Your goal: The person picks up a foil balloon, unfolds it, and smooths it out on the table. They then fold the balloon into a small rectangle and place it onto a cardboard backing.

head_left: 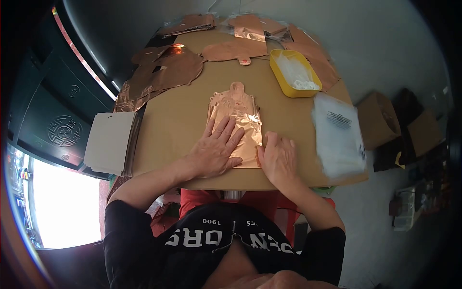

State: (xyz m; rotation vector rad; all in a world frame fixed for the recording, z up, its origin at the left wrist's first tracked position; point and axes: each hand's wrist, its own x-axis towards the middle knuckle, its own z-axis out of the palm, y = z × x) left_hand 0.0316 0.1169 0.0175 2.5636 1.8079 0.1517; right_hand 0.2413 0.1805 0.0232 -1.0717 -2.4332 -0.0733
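A flat, folded rose-gold foil balloon [248,137] lies on the cardboard-covered table in front of me, its rounded tab pointing away. My left hand [215,150] rests flat on its left and middle part, fingers spread. At the balloon's lower right edge is my right hand [280,158], fingers curled in, with the thumb side against the foil. What lies under the right fingers is partly hidden. Creases and bright reflections run across the foil near both hands.
More rose-gold foil balloons [175,67] lie flat along the table's far side. A yellow tray [293,94] holds white ribbon-like pieces. Clear plastic bags [339,135] are stacked at the right edge, white cards [109,142] at the left. Cardboard boxes [380,118] stand beyond the table.
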